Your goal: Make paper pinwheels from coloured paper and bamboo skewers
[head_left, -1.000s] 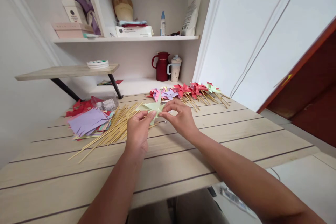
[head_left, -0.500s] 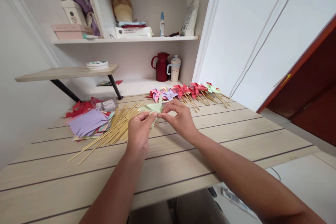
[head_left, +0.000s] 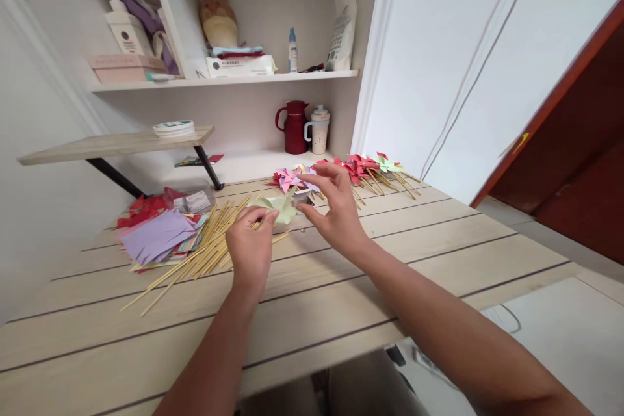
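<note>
My left hand (head_left: 249, 245) pinches a pale green folded paper pinwheel (head_left: 277, 206) just above the wooden table (head_left: 312, 299). My right hand (head_left: 333, 208) is lifted off the paper, thumb and fingers curved and apart, with a small grey object (head_left: 302, 195) at its fingertips; I cannot tell whether it grips it. A heap of bamboo sticks (head_left: 205, 247) lies under and to the left of my left hand.
Finished pinwheels on sticks (head_left: 355, 172) lie in a row at the back of the table. A stack of coloured paper squares (head_left: 156, 234) sits at the left. A red jug (head_left: 294, 127) and a cup (head_left: 318, 130) stand in the alcove behind, under a shelf (head_left: 224, 80).
My right hand has let go of the green pinwheel and risen toward the back. My left hand keeps its hold on the paper. The view has shifted slightly.
</note>
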A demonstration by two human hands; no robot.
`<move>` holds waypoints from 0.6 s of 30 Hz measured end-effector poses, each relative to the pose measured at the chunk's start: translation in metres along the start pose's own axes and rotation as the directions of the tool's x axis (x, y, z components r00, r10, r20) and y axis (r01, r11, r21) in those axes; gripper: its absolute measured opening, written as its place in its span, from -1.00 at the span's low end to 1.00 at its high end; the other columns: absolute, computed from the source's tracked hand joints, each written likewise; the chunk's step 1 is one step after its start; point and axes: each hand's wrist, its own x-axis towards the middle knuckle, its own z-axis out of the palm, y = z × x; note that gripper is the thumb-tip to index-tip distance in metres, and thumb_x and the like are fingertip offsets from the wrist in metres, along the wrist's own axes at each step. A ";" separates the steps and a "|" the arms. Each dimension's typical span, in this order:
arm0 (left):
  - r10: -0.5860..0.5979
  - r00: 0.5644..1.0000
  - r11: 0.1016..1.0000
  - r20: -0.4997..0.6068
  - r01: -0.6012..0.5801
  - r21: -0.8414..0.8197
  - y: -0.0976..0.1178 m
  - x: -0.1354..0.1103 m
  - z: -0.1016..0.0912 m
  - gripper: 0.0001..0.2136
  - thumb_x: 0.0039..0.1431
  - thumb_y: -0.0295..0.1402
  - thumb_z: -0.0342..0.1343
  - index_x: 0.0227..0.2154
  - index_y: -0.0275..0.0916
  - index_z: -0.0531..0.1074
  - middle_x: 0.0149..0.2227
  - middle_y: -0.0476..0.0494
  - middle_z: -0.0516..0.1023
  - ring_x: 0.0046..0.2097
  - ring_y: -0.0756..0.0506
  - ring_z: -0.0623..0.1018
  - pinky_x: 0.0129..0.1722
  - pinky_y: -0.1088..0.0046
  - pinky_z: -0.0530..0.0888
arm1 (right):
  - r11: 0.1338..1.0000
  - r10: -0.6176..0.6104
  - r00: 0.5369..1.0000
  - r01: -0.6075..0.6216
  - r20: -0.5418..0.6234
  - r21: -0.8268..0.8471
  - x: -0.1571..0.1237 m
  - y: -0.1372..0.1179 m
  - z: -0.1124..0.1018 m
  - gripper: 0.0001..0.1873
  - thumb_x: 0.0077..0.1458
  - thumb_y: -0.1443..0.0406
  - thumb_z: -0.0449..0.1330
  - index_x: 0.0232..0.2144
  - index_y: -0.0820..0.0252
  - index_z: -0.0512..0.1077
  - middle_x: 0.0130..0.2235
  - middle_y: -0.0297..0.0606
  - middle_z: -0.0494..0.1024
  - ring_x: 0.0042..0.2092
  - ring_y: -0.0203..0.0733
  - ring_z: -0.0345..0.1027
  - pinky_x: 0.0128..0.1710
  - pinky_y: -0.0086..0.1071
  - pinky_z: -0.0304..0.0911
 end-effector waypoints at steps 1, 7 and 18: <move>0.053 0.999 0.998 0.001 -0.053 0.039 0.000 0.000 0.000 -0.89 0.00 -0.39 0.31 -0.58 -0.11 0.57 -0.42 -0.04 0.58 -0.29 -0.14 0.50 -0.14 0.35 0.35 | 0.999 -0.006 1.000 0.006 0.011 -0.037 0.001 0.000 -0.001 -0.54 0.13 0.29 0.35 0.09 -0.09 0.46 0.19 -0.10 0.30 0.23 0.14 0.23 0.21 0.11 0.18; 0.180 0.980 0.959 0.079 -0.193 0.207 0.001 -0.004 0.004 -0.87 0.03 -0.36 0.30 -0.58 -0.05 0.56 -0.39 -0.07 0.62 -0.20 -0.23 0.54 0.15 0.16 0.20 | 0.984 -0.070 0.982 0.097 0.177 -0.148 0.000 0.005 -0.001 -0.64 0.03 0.25 0.44 -0.08 -0.07 0.56 0.30 -0.16 0.31 0.31 0.18 0.13 0.25 0.13 0.04; 0.256 0.953 0.910 0.164 -0.295 0.291 -0.002 -0.007 0.006 -0.86 0.14 -0.39 0.23 -0.49 -0.02 0.59 -0.27 -0.05 0.67 -0.11 -0.24 0.57 0.23 0.13 0.09 | 0.996 -0.049 0.966 0.067 0.252 -0.066 -0.004 0.009 0.007 -0.93 0.11 0.34 0.37 -0.35 0.03 0.62 0.16 -0.24 0.53 0.18 0.06 0.31 0.13 0.02 0.15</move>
